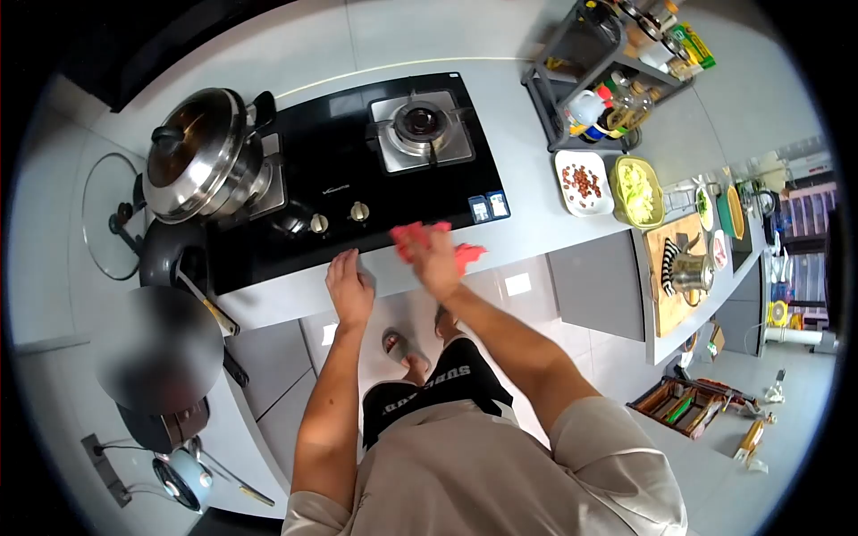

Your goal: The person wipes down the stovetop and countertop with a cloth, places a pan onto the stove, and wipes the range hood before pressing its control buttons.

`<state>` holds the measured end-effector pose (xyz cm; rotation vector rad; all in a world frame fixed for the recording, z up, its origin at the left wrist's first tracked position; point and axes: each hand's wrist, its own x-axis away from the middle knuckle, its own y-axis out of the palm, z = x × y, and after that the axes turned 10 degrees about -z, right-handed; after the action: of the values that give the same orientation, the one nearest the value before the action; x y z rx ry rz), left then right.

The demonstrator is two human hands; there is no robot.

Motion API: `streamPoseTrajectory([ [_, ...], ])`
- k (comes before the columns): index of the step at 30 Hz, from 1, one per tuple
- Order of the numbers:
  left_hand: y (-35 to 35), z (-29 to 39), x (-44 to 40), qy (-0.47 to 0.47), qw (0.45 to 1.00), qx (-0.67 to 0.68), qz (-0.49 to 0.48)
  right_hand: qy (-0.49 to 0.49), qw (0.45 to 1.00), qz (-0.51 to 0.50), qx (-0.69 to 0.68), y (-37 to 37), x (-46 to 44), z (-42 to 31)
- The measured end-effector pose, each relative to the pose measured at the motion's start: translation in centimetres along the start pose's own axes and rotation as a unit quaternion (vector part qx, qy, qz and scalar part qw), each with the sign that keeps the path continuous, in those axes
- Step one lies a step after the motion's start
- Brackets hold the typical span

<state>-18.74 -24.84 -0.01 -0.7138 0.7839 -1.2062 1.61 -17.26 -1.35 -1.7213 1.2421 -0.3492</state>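
My right hand presses a crumpled red cloth at the front edge of the black gas cooktop, its fingers closed over the fabric. To its left, my left hand rests on the pale counter edge, fingers stretched out and holding nothing. Just beyond that hand are two control knobs. A steel pot with a glass lid stands on the left burner. The right burner has nothing on it. Part of the cloth is hidden beneath my right hand.
Right of the cooktop are a white dish of reddish-brown pieces, a yellow-green basket of chopped greens and a bottle rack. A cutting board bears a metal pitcher. A dark pan sits left.
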Motion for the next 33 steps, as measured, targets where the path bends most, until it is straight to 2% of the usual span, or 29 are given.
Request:
streamPoseTrajectory([
  [1, 0.4, 0.3, 0.2, -0.004, 1.0, 0.009, -0.003, -0.014, 0.998, -0.042, -0.047, 1.1, 0.5, -1.3],
  [4, 1.1, 1.1, -0.1, 0.026, 0.999, 0.036, -0.003, -0.108, 0.994, -0.004, 0.004, 2.3, 1.0, -3.6],
  [7, 2.2, 2.4, -0.9, 0.07, 0.997, 0.041, -0.014, -0.087, 0.996, -0.015, -0.022, 0.4, 1.6, -0.6],
  [14, 7.2, 8.9, -2.5, 0.169, 0.981, 0.052, -0.075, 0.038, 0.995, 0.057, 0.072, -7.5, 5.1, 11.4],
  [17, 8.8, 11.3, -3.1, 0.18, 0.98, 0.038, -0.08, 0.069, 0.993, 0.075, 0.062, -10.6, 6.3, 16.2],
  [20, 9.5, 13.6, -3.8, 0.178, 0.98, 0.035, -0.087, 0.176, 0.977, 0.121, 0.013, -12.1, 6.0, 18.1],
  [22, 10.3, 15.2, -4.7, 0.178, 0.979, 0.037, -0.094, 0.169, 0.979, 0.118, 0.009, -12.2, 4.5, 18.9],
  [25, 12.6, 17.3, -6.0, 0.171, 0.981, 0.033, -0.09, 0.099, 0.989, 0.089, 0.06, -11.8, 1.8, 20.2],
  [27, 14.3, 18.6, -6.8, 0.169, 0.981, 0.027, -0.093, 0.09, 0.992, 0.091, 0.014, -11.6, -1.3, 22.0],
  [29, 16.2, 20.1, -8.5, 0.17, 0.981, 0.014, -0.093, 0.092, 0.99, 0.072, 0.075, -11.7, -5.8, 23.9],
  [30, 16.4, 20.6, -8.7, 0.166, 0.982, 0.01, -0.093, 0.103, 0.989, 0.052, 0.09, -11.4, -6.0, 24.2],
  [33, 16.2, 21.8, -9.0, 0.148, 0.983, 0.009, -0.105, 0.057, 0.994, 0.038, 0.08, -11.0, -2.7, 24.1],
])
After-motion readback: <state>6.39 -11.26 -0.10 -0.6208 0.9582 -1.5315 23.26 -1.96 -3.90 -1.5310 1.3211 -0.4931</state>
